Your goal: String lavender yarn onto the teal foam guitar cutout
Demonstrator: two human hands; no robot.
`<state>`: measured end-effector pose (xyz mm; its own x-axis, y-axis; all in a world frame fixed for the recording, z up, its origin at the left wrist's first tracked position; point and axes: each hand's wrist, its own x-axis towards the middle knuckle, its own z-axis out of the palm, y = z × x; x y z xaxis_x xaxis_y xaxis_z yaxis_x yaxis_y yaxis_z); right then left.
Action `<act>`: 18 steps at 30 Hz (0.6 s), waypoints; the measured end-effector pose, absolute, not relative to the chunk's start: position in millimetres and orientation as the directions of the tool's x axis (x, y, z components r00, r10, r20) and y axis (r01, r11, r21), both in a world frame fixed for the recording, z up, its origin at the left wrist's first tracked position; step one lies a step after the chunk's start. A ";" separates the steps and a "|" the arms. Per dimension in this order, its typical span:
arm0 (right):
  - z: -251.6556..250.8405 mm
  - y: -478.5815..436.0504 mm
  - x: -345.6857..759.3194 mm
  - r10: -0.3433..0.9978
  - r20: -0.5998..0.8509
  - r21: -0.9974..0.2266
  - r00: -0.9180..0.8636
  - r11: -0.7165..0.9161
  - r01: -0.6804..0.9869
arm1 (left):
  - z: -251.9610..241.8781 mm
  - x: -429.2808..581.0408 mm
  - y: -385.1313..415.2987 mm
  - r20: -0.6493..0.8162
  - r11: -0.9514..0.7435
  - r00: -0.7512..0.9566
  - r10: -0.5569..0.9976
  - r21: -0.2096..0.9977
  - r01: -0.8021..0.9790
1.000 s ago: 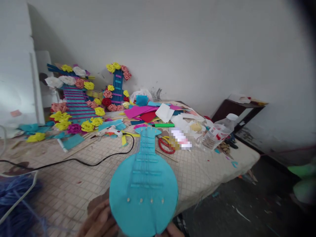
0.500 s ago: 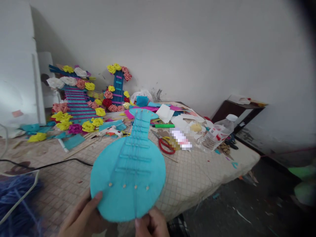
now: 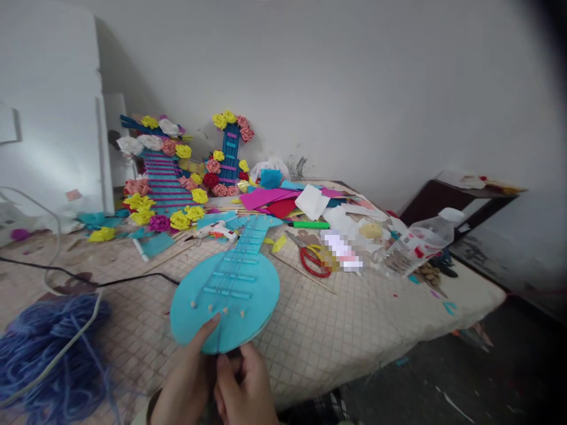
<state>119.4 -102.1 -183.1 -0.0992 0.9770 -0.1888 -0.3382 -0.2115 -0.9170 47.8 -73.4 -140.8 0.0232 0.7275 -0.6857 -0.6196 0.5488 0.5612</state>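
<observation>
A turquoise handmade toy lute tilts away from me over the table, its neck pointing to the back. Thin strings run along its neck and body over several crossbars, down to a row of small pale pegs. My left hand grips the lute's lower edge, thumb pressed on the front by the pegs and fingers hidden behind. At the bottom rim my right hand is closed, pinching a dark blue strand of yarn that hangs down the lute's front. A tangled heap of blue yarn lies at the left.
Behind the lute are a glue gun, red-handled scissors, a green marker and scattered coloured paper. Flower-trimmed paper instruments lean at the wall. A plastic bottle tilts at right. Cables cross the left side.
The lute has come lower and tipped flatter. My left thumb has moved from its left edge onto the front by the pegs. The view has turned left, showing more of the yarn heap.
</observation>
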 end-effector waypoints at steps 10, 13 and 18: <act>-179.0 -103.9 122.9 0.976 -0.188 -0.940 -0.106 -0.210 -0.270 | -124.4 60.8 -71.5 -0.666 0.521 -0.045 0.744 0.621 -0.586; -178.7 -104.7 125.7 0.975 -0.168 -0.949 -0.148 -0.201 -0.241 | -124.3 61.9 -71.1 -0.647 0.499 -0.081 0.758 0.655 -0.567; -179.4 -105.9 127.3 0.971 -0.172 -0.957 -0.168 -0.205 -0.205 | -128.2 62.3 -70.8 -0.642 0.484 -0.108 0.759 0.667 -0.566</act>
<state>127.3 -105.9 -179.4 -0.1683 0.9706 -0.1720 -0.2051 -0.2051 -0.9570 62.3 -70.8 -128.2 -0.1078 0.7593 -0.6417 -0.5662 0.4837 0.6674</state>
